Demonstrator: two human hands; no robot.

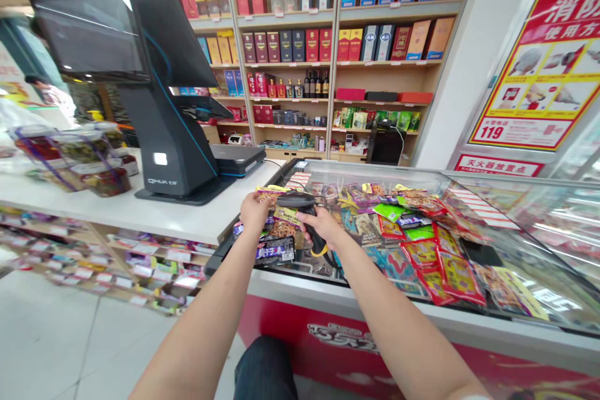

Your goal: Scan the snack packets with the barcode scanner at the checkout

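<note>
My right hand (322,226) is wrapped round the handle of a black barcode scanner (296,201), whose head points left over the glass-topped counter (300,270). Facing it, my left hand (254,211) pinches the edge of a yellow and purple snack packet (270,190). Below the scanner lie another yellow-labelled snack packet (287,216) and a dark packet with white lettering (275,251). Further right on the glass is a loose heap of red, green and purple snack packets (440,250). My left fingertips are partly hidden by the packet.
At left a checkout terminal (164,131) stands on a white counter (187,215), beside lidded food tubs (100,175). Behind rise shelves of boxes and bottles (285,65). A red and yellow fire poster (539,75) hangs on the right wall. A person (49,95) is at far left.
</note>
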